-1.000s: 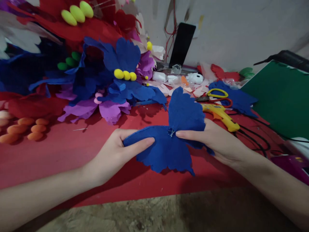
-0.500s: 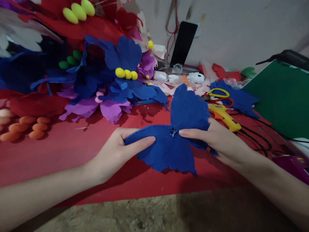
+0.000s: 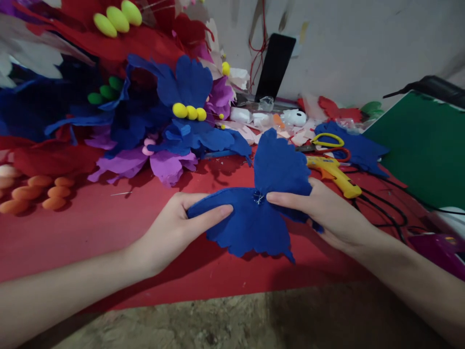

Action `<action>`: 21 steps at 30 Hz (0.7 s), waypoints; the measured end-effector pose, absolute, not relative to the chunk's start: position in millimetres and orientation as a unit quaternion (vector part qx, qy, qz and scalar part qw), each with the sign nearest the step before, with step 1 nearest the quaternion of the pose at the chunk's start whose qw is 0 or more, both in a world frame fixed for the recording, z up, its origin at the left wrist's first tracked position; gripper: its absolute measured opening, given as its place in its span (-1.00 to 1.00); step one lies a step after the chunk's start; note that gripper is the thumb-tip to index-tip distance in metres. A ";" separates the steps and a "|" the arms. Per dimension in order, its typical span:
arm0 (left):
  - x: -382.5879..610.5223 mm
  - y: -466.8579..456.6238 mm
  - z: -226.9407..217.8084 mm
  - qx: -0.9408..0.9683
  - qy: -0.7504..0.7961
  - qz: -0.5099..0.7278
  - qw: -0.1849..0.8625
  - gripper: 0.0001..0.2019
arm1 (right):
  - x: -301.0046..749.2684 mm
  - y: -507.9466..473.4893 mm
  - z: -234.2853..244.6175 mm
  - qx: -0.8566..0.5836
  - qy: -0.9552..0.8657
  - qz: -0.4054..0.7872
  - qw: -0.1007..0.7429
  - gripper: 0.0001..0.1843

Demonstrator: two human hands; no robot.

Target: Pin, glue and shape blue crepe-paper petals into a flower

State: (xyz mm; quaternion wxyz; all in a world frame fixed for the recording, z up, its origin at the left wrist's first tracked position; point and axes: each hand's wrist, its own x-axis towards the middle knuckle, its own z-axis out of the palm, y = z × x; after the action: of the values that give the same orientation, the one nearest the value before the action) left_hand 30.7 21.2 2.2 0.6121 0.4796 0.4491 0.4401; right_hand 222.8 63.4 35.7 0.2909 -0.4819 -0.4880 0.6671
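Observation:
Between my two hands, above the red tabletop, is a blue butterfly (image 3: 250,228) cut from felt-like fabric, with scalloped wing edges. Pale stitches and a dark glint (image 3: 258,198) show at its centre. My left hand (image 3: 178,230) pinches the left wing, thumb on top and the fingers mostly hidden beneath. On the other side my right hand (image 3: 325,206) grips the right wing, its thumb tip beside the stitches. Both hands are closed on the fabric.
Blue, red, purple and white butterflies (image 3: 194,80) pile up at left. Orange oval pieces (image 3: 27,193) and a needle (image 3: 121,194) lie on the red tabletop (image 3: 109,232). Toward the right are a yellow glue gun (image 3: 337,177), scissors (image 3: 329,140) and a green board (image 3: 421,150). A phone (image 3: 275,65) leans on the wall.
The butterfly's right side and my right hand have shifted slightly left. My left hand keeps its hold on the left wing.

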 end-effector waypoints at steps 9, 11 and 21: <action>30.9 20.3 2.9 0.463 0.431 0.428 0.646 -0.86 | 222.4 62.2 30.8 -0.508 -0.461 0.653 0.323 -0.72; 30.9 20.4 2.6 0.465 0.433 0.423 0.646 -0.86 | 221.8 61.3 29.8 -0.510 -0.453 0.653 0.329 -0.72; 32.4 22.0 5.9 0.448 0.443 0.446 0.636 -0.83 | 225.7 63.7 37.7 -0.501 -0.477 0.665 0.283 -0.76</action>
State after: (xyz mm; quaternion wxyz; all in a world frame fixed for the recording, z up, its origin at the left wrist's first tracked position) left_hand 32.4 22.0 5.9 0.6356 0.4480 0.4428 0.4464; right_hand 225.7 63.7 37.7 0.2829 -0.5009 -0.4767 0.6647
